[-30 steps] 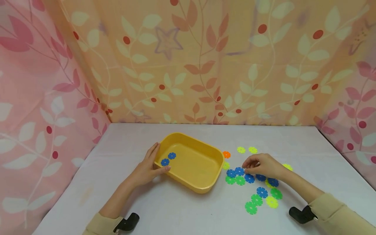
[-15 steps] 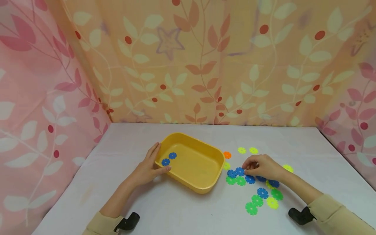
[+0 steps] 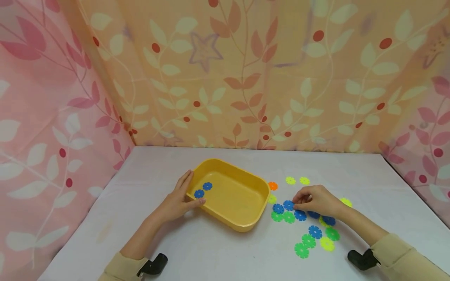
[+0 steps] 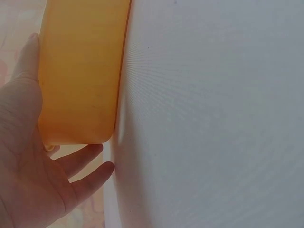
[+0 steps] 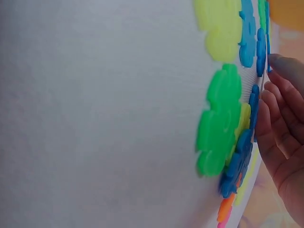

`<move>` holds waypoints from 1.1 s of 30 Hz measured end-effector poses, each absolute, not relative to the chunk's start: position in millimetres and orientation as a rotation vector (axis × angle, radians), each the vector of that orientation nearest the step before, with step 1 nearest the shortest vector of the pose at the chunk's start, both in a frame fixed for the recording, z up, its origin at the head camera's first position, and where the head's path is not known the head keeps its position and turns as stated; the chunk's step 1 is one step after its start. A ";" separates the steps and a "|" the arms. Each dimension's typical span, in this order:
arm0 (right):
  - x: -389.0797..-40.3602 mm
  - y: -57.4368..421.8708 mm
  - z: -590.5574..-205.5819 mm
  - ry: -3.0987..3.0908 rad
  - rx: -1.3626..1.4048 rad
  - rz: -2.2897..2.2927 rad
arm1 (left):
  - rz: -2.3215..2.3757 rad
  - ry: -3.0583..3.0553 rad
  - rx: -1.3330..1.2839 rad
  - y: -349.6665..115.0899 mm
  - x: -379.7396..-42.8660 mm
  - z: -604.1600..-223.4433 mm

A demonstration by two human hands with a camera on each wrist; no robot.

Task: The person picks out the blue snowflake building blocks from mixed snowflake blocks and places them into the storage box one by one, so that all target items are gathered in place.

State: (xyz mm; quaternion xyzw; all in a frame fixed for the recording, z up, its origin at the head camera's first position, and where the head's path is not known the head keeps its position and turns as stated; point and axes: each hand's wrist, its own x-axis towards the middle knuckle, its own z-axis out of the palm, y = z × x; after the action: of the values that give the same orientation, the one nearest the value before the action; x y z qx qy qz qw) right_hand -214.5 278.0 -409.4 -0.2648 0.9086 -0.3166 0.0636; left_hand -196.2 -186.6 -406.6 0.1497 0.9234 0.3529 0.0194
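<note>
My left hand [image 3: 177,201] holds the left end of a yellow plastic tub [image 3: 242,228], thumb over the near rim and fingers along the outer wall. In the left wrist view the fingers [image 4: 90,183] spread round the tub's corner [image 4: 80,85]. Two blue notched discs lie inside the tub, one a blue disc [image 3: 199,193] near the thumb. Right of the tub, my right hand [image 3: 318,201] pinches the edge of a blue flower-shaped disc [image 3: 288,205] low over the table. In the right wrist view the thumb [image 5: 287,69] meets that thin blue disc's edge.
Several green, yellow and blue discs lie about the right hand, among them a green disc [image 3: 301,250] and a yellow disc [image 3: 327,244]. An orange disc [image 3: 273,186] lies against the tub's right end. Floral curtains [image 3: 225,78] border the white table [image 3: 211,257].
The head view has shifted very slightly. Both hands, the tub and the discs have otherwise kept their places.
</note>
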 end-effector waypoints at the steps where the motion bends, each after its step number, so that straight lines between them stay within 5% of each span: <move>1: -214.6 278.3 -408.6 2.748 -0.793 -0.970 | 1.093 2.864 0.466 -186.5 -196.4 -406.5; 20: -244.6 195.6 -344.9 2.804 -0.658 -1.153 | 1.103 2.859 0.478 -188.1 -195.6 -407.2; 33: -255.8 94.6 -362.2 2.710 -0.712 -1.248 | 1.109 2.840 0.441 -187.3 -195.2 -404.7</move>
State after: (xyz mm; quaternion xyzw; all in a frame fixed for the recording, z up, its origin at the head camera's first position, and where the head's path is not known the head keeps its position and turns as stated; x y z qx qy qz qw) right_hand -255.8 94.6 -362.2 -0.2321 0.8828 -0.4067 0.0370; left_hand -195.2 -187.3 -404.7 0.1431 0.9215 0.3599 0.0307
